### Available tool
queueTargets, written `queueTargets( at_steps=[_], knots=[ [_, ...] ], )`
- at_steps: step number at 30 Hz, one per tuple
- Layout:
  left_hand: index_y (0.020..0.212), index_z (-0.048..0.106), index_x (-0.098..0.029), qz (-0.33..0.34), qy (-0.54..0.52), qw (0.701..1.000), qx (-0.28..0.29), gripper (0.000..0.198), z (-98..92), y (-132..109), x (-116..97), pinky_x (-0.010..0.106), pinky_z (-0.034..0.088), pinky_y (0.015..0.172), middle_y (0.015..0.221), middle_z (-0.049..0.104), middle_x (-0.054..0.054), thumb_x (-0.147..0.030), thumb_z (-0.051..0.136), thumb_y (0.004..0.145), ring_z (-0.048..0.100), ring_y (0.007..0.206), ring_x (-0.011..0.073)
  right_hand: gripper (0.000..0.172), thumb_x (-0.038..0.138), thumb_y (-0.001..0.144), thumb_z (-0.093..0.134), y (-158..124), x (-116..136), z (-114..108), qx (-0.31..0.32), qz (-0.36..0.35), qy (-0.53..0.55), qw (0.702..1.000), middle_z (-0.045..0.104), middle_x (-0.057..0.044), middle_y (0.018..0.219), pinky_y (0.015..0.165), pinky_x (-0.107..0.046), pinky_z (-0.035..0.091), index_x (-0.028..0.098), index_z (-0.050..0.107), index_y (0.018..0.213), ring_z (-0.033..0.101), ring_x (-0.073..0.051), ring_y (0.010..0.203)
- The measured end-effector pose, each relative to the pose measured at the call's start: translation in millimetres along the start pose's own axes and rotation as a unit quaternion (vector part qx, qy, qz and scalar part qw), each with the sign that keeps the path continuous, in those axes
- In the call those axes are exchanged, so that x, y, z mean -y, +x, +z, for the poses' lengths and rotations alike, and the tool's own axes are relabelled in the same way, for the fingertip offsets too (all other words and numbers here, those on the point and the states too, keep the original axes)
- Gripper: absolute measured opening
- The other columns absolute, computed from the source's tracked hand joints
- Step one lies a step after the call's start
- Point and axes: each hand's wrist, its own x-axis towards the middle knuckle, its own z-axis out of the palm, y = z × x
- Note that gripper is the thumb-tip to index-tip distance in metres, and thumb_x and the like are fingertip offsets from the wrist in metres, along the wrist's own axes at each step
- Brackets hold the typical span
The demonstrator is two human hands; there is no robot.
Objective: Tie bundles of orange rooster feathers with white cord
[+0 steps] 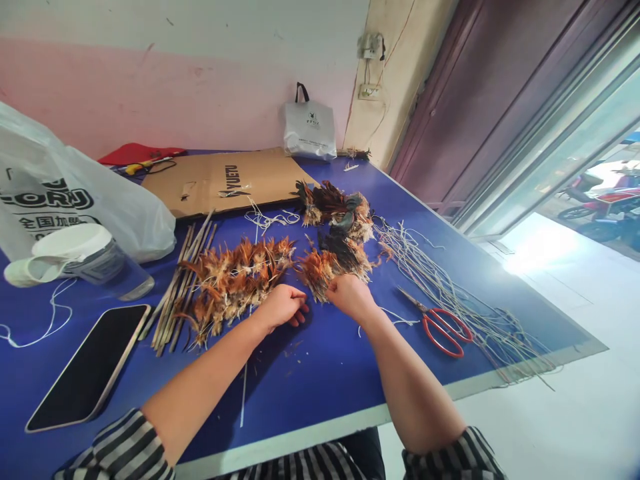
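My right hand (351,295) is closed around the base of a small bunch of orange and dark feathers (325,265), held just above the blue table (320,373). My left hand (281,305) is curled shut beside it, fingertips pinched toward the same bunch; what it holds is hidden. To the left of that hand lies a large pile of orange-brown feathers (235,280). A second heap of darker feathers (335,207) lies farther back.
Thin sticks (183,287) lie left of the feather pile. Red-handled scissors (440,323) and loose white strings (450,280) sit to the right. A phone (90,367), a lidded cup (85,257), a white plastic bag (60,193), cardboard (225,180) and a paper bag (309,127) are around.
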Motion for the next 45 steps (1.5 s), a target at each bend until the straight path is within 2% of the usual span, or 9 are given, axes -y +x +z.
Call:
queueTargets(
  at_steps=[4, 9, 13, 18, 22, 25, 33, 38, 45],
  knots=[
    [0.062, 0.059, -0.01, -0.031, -0.069, 0.997, 0.012, 0.017, 4.4, 10, -9, 0.015, 0.039, 0.039, 0.067, 0.066, 0.005, -0.019, 0.052, 0.075, 0.052, 0.043, 0.0049, 0.018, 0.021, 0.068, 0.05, 6, -9, 3, 0.003, -0.025, 0.09, 0.996, 0.056, -0.002, 0.055, 0.053, -0.021, 0.033, 0.015, 0.066, 0.062, 0.05, -0.011, 0.055],
    [0.06, 0.058, -0.01, -0.043, -0.062, 0.997, 0.001, 0.018, 11.1, 22, -15, 0.016, 0.034, 0.035, 0.061, 0.065, 0.004, -0.023, 0.057, 0.073, 0.047, 0.038, 0.0043, 0.021, 0.026, 0.067, 0.049, 11, -18, 4, 0.031, -0.026, 0.196, 0.98, 0.043, 0.003, 0.048, 0.046, -0.02, 0.026, 0.013, 0.059, 0.056, 0.037, -0.007, 0.047],
    [0.06, 0.056, -0.011, -0.033, -0.044, 0.998, -0.039, 0.02, 7.7, 22, -15, 0.017, 0.031, 0.033, 0.056, 0.061, 0.002, -0.027, 0.059, 0.071, 0.046, 0.036, 0.005, 0.022, 0.029, 0.067, 0.048, 12, -22, 0, 0.034, -0.034, 0.252, 0.967, 0.035, 0.005, 0.047, 0.044, -0.02, 0.024, 0.013, 0.053, 0.052, 0.032, -0.006, 0.047],
    [0.062, 0.055, -0.013, 0.035, -0.059, 0.991, -0.119, 0.024, 0.3, 16, -10, 0.017, 0.029, 0.034, 0.049, 0.052, -0.004, -0.035, 0.062, 0.069, 0.043, 0.036, 0.0049, 0.022, 0.029, 0.066, 0.047, 12, -24, -4, 0.027, -0.03, 0.255, 0.966, 0.035, 0.005, 0.046, 0.044, -0.02, 0.023, 0.014, 0.052, 0.051, 0.031, -0.006, 0.046],
    [0.068, 0.06, -0.012, 0.061, -0.166, 0.982, -0.063, 0.029, 7.3, 19, -7, 0.017, 0.026, 0.035, 0.055, 0.055, -0.003, -0.039, 0.068, 0.063, 0.04, 0.037, 0.0036, 0.021, 0.028, 0.066, 0.049, 8, -19, -7, 0.0, -0.021, 0.226, 0.974, 0.039, 0.004, 0.046, 0.045, -0.02, 0.024, 0.014, 0.055, 0.051, 0.034, -0.007, 0.047],
    [0.06, 0.057, -0.011, 0.045, -0.201, 0.978, -0.028, 0.035, 15.1, 26, -7, 0.018, 0.025, 0.036, 0.054, 0.056, -0.001, -0.044, 0.07, 0.06, 0.039, 0.038, 0.0035, 0.02, 0.026, 0.067, 0.05, 4, -12, -7, -0.017, -0.026, 0.203, 0.979, 0.044, 0.003, 0.047, 0.046, -0.02, 0.025, 0.014, 0.059, 0.054, 0.037, -0.007, 0.048],
    [0.06, 0.053, -0.012, -0.005, -0.23, 0.973, -0.01, 0.04, 15.9, 33, -9, 0.018, 0.018, 0.036, 0.053, 0.052, -0.003, -0.041, 0.077, 0.05, 0.036, 0.036, 0.0021, 0.022, 0.023, 0.07, 0.048, 5, -9, -1, 0.037, -0.1, 0.243, 0.964, 0.053, 0.003, 0.054, 0.048, -0.018, 0.028, 0.015, 0.068, 0.069, 0.041, -0.007, 0.051],
    [0.061, 0.051, -0.013, -0.001, -0.203, 0.979, -0.013, 0.038, 15.4, 33, -7, 0.018, 0.019, 0.035, 0.053, 0.052, -0.003, -0.041, 0.076, 0.053, 0.038, 0.036, 0.0029, 0.024, 0.02, 0.071, 0.046, 6, -11, -2, 0.057, -0.133, 0.24, 0.96, 0.052, 0.003, 0.053, 0.048, -0.018, 0.029, 0.013, 0.069, 0.068, 0.04, -0.007, 0.051],
    [0.058, 0.047, -0.013, -0.039, -0.19, 0.981, -0.001, 0.031, 10.7, 33, -9, 0.018, 0.015, 0.035, 0.05, 0.05, -0.003, -0.033, 0.071, 0.063, 0.034, 0.033, 0.0022, 0.026, 0.023, 0.07, 0.049, 10, -21, -5, 0.024, -0.037, 0.205, 0.978, 0.055, 0.002, 0.052, 0.048, -0.019, 0.029, 0.015, 0.073, 0.075, 0.042, -0.008, 0.05]
  ],
)
